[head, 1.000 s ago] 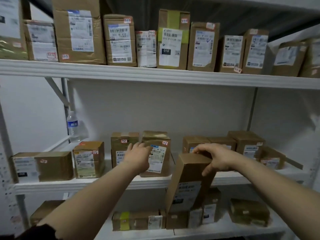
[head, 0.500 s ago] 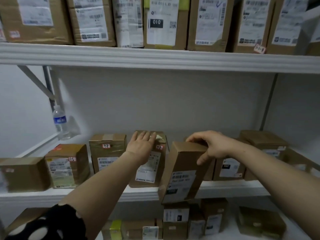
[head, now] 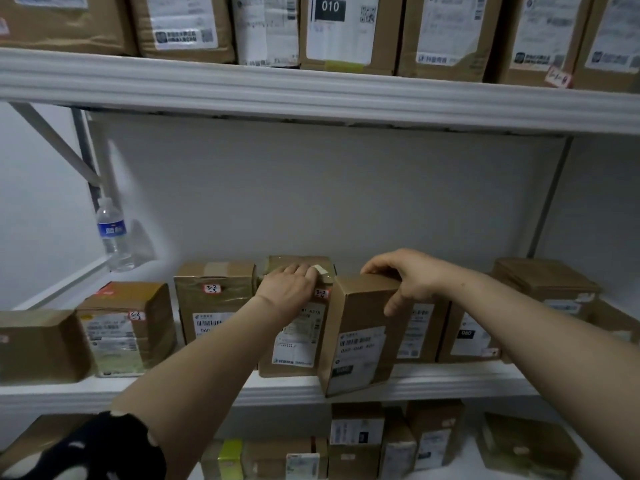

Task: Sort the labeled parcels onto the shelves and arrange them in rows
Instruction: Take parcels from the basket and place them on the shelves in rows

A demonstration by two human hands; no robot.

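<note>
Here the parcel we are shelving sits at about five o'clock from the middle of the view. It is tilted against the front lip of the middle shelf, with its label facing us. Whether its lower end rests on the lip or hangs before it, we cannot tell.

It is a tall, narrow cardboard box. We judge it stiff and fairly light, since one hand manages it by the top alone. The card looks dry rather than slippery. The sound hold is across the top end, or lower on the two side faces if it proves heavier.

The right hand comes in from four o'clock, arm nearly straight, palm down over the box's top. Its fingers wrap the far edge and the thumb runs down the near face, clamping the box.

The left hand reaches from seven o'clock to the neighbouring parcel, at the box's nine o'clock. Its fingers hook over that parcel's top front edge, seemingly steadying it. More parcels stand at the box's three o'clock.
</note>
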